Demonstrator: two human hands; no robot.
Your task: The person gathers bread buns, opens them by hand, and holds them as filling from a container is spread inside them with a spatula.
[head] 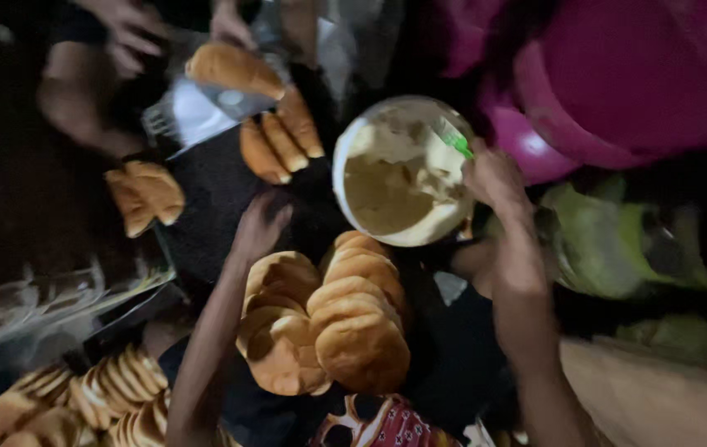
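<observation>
left hand [261, 225] loosely curled, empty, above bun stack [345, 319] | right hand [492, 175] grips green-handled spreader [452, 139] at bowl [353, 149] rim | spread [386, 190] in bowl beside stack | risk: blurred, crowded; elbow could topple stack, tip bowl

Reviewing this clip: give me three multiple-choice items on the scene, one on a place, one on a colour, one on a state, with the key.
1. Where is the white bowl?
A. beside the right hand
B. under the bun stack
C. on the floor by the sliced buns

2. What colour is the tub at upper right?
A. blue
B. magenta
C. white

3. What is in the bowl?
A. nothing
B. whole buns
C. pale creamy spread

Key: 1 A, the right hand touches its rim; 2 B, plainly magenta; 3 C, cream fills it.
</observation>
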